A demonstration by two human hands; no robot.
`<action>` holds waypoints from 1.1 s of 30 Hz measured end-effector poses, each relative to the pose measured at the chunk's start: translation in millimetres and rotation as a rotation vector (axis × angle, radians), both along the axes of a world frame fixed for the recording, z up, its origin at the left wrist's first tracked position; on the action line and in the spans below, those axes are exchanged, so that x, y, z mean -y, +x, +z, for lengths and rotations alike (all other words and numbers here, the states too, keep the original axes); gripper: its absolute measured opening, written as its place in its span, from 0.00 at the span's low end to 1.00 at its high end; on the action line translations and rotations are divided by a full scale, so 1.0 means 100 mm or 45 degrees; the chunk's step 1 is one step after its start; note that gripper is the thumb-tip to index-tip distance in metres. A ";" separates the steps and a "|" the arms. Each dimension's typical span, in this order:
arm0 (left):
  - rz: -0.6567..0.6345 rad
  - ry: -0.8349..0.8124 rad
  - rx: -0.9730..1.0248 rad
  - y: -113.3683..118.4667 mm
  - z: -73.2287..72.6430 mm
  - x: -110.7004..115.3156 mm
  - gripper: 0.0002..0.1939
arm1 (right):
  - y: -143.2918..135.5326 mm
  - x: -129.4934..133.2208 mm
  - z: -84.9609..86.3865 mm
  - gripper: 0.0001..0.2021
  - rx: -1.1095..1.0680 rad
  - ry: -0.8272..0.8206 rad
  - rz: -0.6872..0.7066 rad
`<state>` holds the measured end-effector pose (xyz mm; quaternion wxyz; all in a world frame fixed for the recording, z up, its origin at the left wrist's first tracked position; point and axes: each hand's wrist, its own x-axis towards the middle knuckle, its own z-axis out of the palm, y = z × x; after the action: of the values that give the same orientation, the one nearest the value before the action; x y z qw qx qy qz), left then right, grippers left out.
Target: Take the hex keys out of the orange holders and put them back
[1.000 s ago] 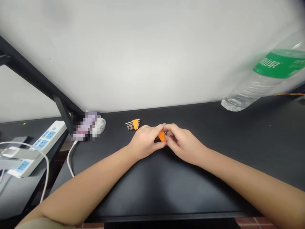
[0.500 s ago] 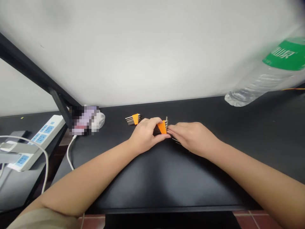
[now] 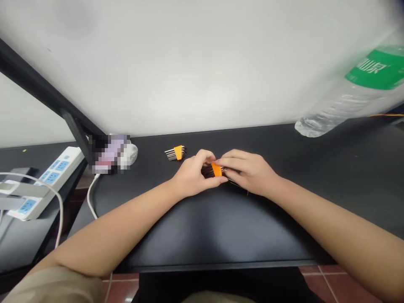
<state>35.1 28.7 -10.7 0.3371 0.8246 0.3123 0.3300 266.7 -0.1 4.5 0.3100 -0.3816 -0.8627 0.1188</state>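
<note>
My left hand [image 3: 197, 174] is closed around a hex key set in an orange holder [image 3: 216, 169], thumb below and fingers above. From the right, my right hand [image 3: 251, 170] presses its fingertips against the same holder and the bent ends of its keys, which its fingers partly cover. Thin loose metal keys [image 3: 235, 183] lie on the table under my right hand, mostly hidden. Beyond my left hand, a second hex key set with an orange holder [image 3: 178, 152] rests on the table, its long ends pointing left.
The black table [image 3: 221, 235] runs along a white wall. A large water bottle [image 3: 334, 105] with a green label leans at the right. To the left are a power strip [image 3: 47, 181], a white cable [image 3: 90, 198], a crumpled white item [image 3: 128, 155] and a black slanted frame [image 3: 47, 92].
My right hand has lifted its fingers up onto the top of the orange holder and the keys' bent ends. My left hand keeps its grip. The whole view has shifted slightly.
</note>
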 end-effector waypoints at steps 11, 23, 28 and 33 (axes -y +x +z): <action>-0.003 -0.151 0.166 0.04 0.09 0.00 0.23 | 0.00 0.02 -0.02 0.21 0.093 0.180 -0.134; 0.225 -0.105 0.211 0.04 0.04 -0.01 0.22 | -0.14 0.00 0.00 0.32 0.335 0.217 -0.077; 0.269 0.014 0.109 0.01 0.06 -0.05 0.20 | 0.05 -0.01 0.12 0.25 0.377 0.153 -0.141; 0.286 0.276 -0.082 -0.03 0.05 -0.09 0.22 | 0.32 -0.01 0.24 0.08 0.579 -0.215 -0.009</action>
<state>32.1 37.6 -5.6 0.1969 0.8261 0.3758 0.3707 298.6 0.7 28.4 0.0754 -0.4260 -0.8959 0.1004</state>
